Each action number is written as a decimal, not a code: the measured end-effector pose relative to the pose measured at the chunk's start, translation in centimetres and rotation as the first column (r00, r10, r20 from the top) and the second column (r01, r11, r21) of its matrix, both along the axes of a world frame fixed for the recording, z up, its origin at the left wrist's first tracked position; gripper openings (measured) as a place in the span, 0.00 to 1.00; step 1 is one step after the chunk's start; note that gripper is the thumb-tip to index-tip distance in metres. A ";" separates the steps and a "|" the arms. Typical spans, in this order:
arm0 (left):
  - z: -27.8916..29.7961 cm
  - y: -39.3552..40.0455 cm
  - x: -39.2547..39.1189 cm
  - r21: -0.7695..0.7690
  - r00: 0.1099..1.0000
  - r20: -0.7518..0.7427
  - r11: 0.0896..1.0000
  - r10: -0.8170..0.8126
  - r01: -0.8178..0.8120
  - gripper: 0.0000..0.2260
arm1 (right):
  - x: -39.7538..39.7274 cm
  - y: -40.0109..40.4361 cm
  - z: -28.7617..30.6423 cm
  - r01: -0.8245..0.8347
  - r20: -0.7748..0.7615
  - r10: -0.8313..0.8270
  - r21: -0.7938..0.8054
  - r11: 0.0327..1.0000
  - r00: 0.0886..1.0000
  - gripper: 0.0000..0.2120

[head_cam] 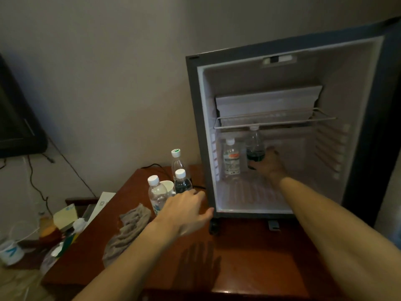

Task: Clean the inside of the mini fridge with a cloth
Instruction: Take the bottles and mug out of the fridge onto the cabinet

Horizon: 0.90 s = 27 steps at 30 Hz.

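The mini fridge (217, 68) stands open on a reddish-brown table (249, 257), its door swung to the right. Inside, below a wire shelf (273, 121), stand a clear bottle with a pale label (231, 158) and a bottle with a dark label (255, 146). My right hand (268, 162) reaches in and grips the dark-labelled bottle low down. My left hand (186, 210) hovers open above the table, just left of the fridge's lower corner. A crumpled grey cloth (128, 231) lies on the table under my left forearm.
Three bottles (157, 193) (178, 161) (182, 183) and a white cup (168, 186) stand on the table left of the fridge. Papers, a jar and small items crowd the lower surface at far left (54, 224). A dark screen (17, 127) hangs on the wall.
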<state>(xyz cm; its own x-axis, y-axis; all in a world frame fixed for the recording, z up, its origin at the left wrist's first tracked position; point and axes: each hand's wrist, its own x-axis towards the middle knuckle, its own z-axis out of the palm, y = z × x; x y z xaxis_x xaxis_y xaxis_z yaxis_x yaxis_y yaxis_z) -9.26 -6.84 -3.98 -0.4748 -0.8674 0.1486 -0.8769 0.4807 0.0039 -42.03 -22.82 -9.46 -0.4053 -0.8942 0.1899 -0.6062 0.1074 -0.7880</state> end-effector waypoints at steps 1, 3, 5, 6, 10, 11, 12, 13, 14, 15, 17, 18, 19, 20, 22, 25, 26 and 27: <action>0.1 -0.1 -0.7 0.013 0.998 -0.054 0.999 -0.031 0.032 0.20 | 0.3 -0.6 0.5 0.007 0.002 -0.007 -0.021 1.000 1.000 0.46; 0.0 -0.4 -2.7 0.023 0.982 -0.169 0.995 -0.087 0.093 0.21 | 1.8 0.6 2.5 0.011 0.027 -0.009 -0.052 0.999 1.000 0.39; -0.3 -0.5 -5.3 0.001 0.970 -0.215 0.993 -0.118 0.121 0.21 | 2.2 0.6 2.7 0.034 0.032 -0.032 -0.074 0.997 0.999 0.34; -0.4 -0.6 -6.8 -0.016 0.970 -0.203 0.991 -0.131 0.130 0.20 | 2.4 1.3 3.1 0.033 0.027 -0.031 -0.100 0.994 0.999 0.33; -0.2 -2.9 -12.7 -0.008 0.992 -0.042 0.993 -0.118 0.118 0.16 | 1.1 4.3 2.7 0.019 0.028 -0.015 -0.150 0.989 0.999 0.31; -0.1 -4.1 -14.1 0.016 0.998 0.001 0.998 -0.062 0.062 0.18 | 0.5 5.3 2.5 0.024 0.036 -0.018 -0.185 0.982 0.999 0.31; -0.1 -5.3 -15.3 0.029 0.999 0.039 0.999 0.013 -0.014 0.19 | 0.0 6.5 2.4 0.034 0.039 -0.026 -0.210 0.977 0.999 0.31; -0.3 -6.7 -16.2 0.030 0.994 0.050 0.995 0.095 -0.097 0.21 | -0.6 7.7 2.3 0.040 0.039 -0.032 -0.226 0.973 0.999 0.31; -0.7 -8.1 -16.9 0.023 0.986 0.015 0.985 0.169 -0.169 0.22 | -1.0 8.8 2.3 0.046 0.032 -0.040 -0.233 0.971 0.999 0.30; -1.0 -9.3 -17.5 0.015 0.973 -0.050 0.974 0.225 -0.225 0.23 | -1.5 9.7 2.1 0.050 0.035 -0.043 -0.231 0.972 0.998 0.30; -1.7 -11.1 -18.3 -0.007 0.932 -0.184 0.948 0.311 -0.318 0.26 | -2.5 11.0 1.9 0.056 0.056 -0.045 -0.228 0.972 0.997 0.29; -1.8 -11.6 -18.5 -0.012 0.908 -0.236 0.934 0.345 -0.358 0.29 | -2.8 11.4 1.8 0.066 0.062 -0.053 -0.231 0.971 0.997 0.29; -1.8 -12.0 -18.7 -0.011 0.884 -0.293 0.923 0.366 -0.386 0.32 | -3.1 11.7 1.6 0.073 0.070 -0.058 -0.233 0.970 0.996 0.29; -1.8 -12.4 -18.9 -0.004 0.863 -0.346 0.919 0.369 -0.395 0.36 | -3.2 11.8 1.5 0.076 0.074 -0.060 -0.232 0.970 0.995 0.29; -1.9 -12.9 -19.2 0.021 0.834 -0.438 0.931 0.336 -0.364 0.42 | -3.2 11.9 1.5 0.070 0.081 -0.052 -0.233 0.970 0.995 0.29; -2.5 -14.5 -19.6 0.075 0.798 -0.523 0.949 0.298 -0.305 0.48 | -3.0 11.4 1.3 0.059 0.084 -0.039 -0.250 0.966 0.996 0.29; -2.8 -15.2 -19.7 0.080 0.802 -0.522 0.952 0.291 -0.294 0.49 | -2.9 11.1 1.2 0.048 0.088 -0.026 -0.257 0.965 0.996 0.29; -3.0 -15.9 -19.8 0.077 0.810 -0.514 0.956 0.281 -0.283 0.49 | -2.8 10.7 0.9 0.038 0.086 -0.017 -0.260 0.965 0.996 0.29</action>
